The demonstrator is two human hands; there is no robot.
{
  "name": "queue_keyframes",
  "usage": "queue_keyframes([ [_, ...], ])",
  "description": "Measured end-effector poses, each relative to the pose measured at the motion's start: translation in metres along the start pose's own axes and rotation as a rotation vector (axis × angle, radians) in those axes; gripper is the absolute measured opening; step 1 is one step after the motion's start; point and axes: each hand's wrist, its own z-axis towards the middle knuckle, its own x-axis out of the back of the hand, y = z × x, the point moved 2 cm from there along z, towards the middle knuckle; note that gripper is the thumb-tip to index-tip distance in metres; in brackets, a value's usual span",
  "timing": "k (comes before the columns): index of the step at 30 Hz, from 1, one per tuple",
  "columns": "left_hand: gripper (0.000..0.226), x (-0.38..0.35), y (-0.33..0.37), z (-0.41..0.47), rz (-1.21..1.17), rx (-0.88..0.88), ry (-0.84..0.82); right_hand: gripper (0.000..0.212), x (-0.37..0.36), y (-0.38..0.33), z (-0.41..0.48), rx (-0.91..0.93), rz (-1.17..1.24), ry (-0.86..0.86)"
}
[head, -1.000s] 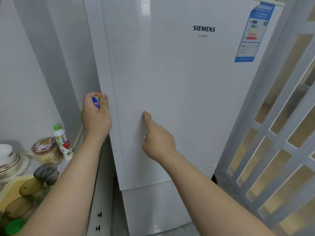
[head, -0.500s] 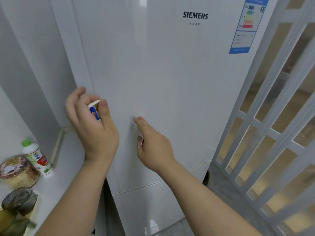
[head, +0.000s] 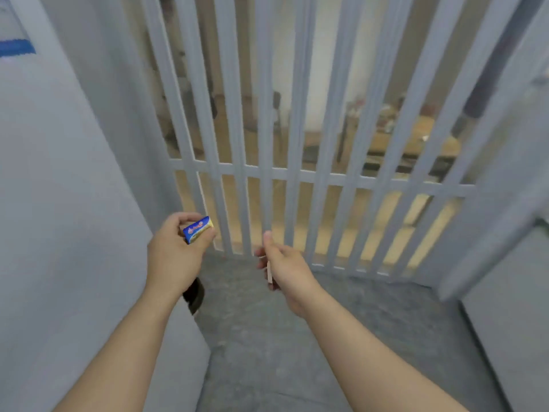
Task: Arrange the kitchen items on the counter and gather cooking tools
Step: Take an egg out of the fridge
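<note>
Left hand (head: 175, 257): held out at waist level, back to the camera, thumb and fingertips pinching a packet (head: 198, 229). Packet: small, blue with a yellow edge and a printed mark too blurred to read; carried in the air at the top of the left hand, tilted, its yellow end pointing up and away toward the right hand; it touches nothing but the fingers. Right hand (head: 285, 269): just beside the left and apart from it, thumb raised, fingers curled inward round a strip (head: 269, 273). Strip: thin, pale, showing edge-on below the thumb on the palm side; what it is cannot be told. Appliance (head: 59, 203): tall, white, plain-fronted, close on the outer side of the left hand, with a corner of a blue label (head: 16, 49) high above it. Dark part (head: 194, 294): low at the appliance's corner, showing just below the left wrist; too blurred to tell more. Door (head: 267, 171): white, slatted with glazed gaps, standing beyond both hands. Table (head: 386, 141): wooden, seen through the slats, well beyond the right hand. Floor (head: 267, 337): grey, mottled, under both forearms. Cabinet (head: 511, 322): white, on the outer side of the right arm.
</note>
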Motion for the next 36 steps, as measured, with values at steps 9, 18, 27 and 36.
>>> queue_keyframes([
  [9,0.022,-0.273,0.100,-0.086,-0.248,0.027,-0.772,0.006,0.272,0.071,-0.098,-0.024,0.387,0.620],
  [18,0.017,-0.457,0.196,-0.258,-0.212,-0.074,-1.176,0.013,0.451,0.112,-0.253,0.015,0.493,1.055],
  [27,0.014,-0.570,0.267,-0.457,-0.241,-0.002,-1.622,0.017,0.561,0.183,-0.403,0.009,0.615,1.481],
  [36,0.017,-0.661,0.307,-0.624,-0.102,-0.160,-2.069,0.026,0.621,0.244,-0.505,-0.037,0.826,1.879],
])
